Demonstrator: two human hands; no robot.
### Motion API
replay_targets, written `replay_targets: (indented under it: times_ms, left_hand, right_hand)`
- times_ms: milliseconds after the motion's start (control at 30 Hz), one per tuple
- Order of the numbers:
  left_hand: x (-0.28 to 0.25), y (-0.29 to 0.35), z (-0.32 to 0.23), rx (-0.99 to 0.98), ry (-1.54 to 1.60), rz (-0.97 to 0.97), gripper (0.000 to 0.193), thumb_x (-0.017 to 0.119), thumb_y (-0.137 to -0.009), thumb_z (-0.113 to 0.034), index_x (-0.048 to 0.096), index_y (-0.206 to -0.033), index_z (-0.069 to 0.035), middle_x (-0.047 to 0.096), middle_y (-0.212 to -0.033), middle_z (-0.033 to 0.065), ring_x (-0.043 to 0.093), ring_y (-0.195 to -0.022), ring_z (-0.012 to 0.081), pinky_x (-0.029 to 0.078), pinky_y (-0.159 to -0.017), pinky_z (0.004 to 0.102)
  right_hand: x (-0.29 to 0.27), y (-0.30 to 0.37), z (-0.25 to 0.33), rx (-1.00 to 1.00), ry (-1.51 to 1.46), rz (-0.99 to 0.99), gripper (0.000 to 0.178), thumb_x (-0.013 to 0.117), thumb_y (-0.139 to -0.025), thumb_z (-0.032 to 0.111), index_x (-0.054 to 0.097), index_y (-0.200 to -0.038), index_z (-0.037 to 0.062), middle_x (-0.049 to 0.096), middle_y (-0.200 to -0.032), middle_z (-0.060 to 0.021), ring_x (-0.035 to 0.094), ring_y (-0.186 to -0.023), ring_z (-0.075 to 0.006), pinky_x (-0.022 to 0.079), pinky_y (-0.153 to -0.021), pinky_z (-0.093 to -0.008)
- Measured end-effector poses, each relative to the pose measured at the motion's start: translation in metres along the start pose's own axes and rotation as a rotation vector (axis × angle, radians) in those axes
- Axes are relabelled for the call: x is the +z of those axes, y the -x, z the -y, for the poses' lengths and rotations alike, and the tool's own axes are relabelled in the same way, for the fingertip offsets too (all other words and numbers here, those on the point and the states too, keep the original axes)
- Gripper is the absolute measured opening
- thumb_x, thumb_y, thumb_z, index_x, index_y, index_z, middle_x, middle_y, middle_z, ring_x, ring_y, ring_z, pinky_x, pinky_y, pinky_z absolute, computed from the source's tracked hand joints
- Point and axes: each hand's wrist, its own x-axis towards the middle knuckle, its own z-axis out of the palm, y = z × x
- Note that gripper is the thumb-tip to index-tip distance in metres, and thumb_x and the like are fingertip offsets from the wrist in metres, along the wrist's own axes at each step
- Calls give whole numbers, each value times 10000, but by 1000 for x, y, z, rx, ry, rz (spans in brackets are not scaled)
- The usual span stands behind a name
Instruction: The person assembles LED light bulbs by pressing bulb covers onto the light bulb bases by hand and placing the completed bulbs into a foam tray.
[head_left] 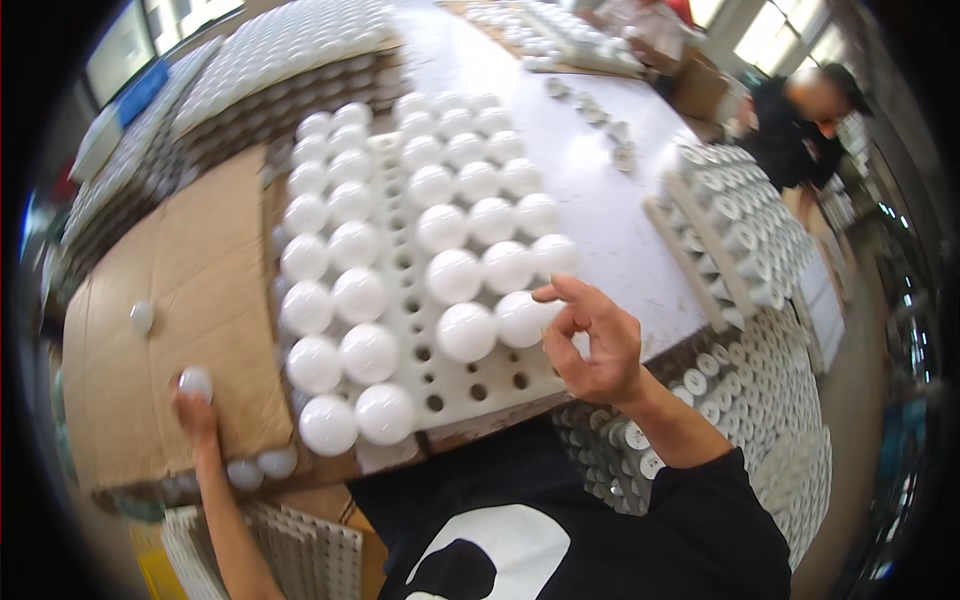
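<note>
On the left, my left hand (190,418) is closed round a smaller, greyish-white bulb (196,382) above a brown cardboard sheet (170,260). My right hand (600,345) has its fingers curled at the right side of a white globe bulb (522,320), in the nearest row of the right block. Its index finger lies at the globe's upper right edge, and the other fingertips are partly hidden. Similar white globes (360,294) stand in rows on a white perforated tray (412,310), with bare holes down its middle and along its near edge.
Another small bulb (141,317) lies on the cardboard. Stacked trays of bulbs (290,60) rise at the back left. Trays of white lamp bases (740,225) stand on the right, with more below. Several small parts (600,118) lie on the white table (610,230). A co-worker (800,130) is at far right.
</note>
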Motion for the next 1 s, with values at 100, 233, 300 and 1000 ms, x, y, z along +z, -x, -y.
replay_targets:
  times_ms: [100,233,300,1000]
  left_hand:
    - [-16,3,-39,-41,-25,10,509,414,-744,21,494,-1244,74,567,-1192,269,517,-1138,422,366,-1020,465]
    - [-26,4,-78,-171,63,25,563,371,-656,45,520,-1195,107,574,-1175,275,530,-1140,428,371,-1043,444]
    - [-27,12,-69,-150,53,7,576,362,-639,44,521,-1189,111,575,-1166,278,533,-1133,431,375,-1042,442]
    - [3,-27,-98,-22,-77,20,495,413,-724,-53,517,-1179,112,566,-1167,283,519,-1123,425,364,-1028,441]
  right_hand:
    - [-43,-10,-49,64,98,-228,384,619,-801,-39,550,-1179,-39,674,-925,-119,528,-568,-46,469,-531,-211]
    - [-80,-21,-171,226,356,-381,360,614,-816,37,553,-1166,-21,633,-970,-138,596,-684,-148,512,-603,-275]
    - [-92,-19,-240,350,420,-387,386,618,-816,80,545,-1183,-14,611,-1056,-164,625,-790,-196,536,-675,-315]
    - [-152,-91,-506,735,1079,-442,520,687,-790,284,454,-1250,220,360,-1325,-189,529,-1047,-415,457,-913,-482]
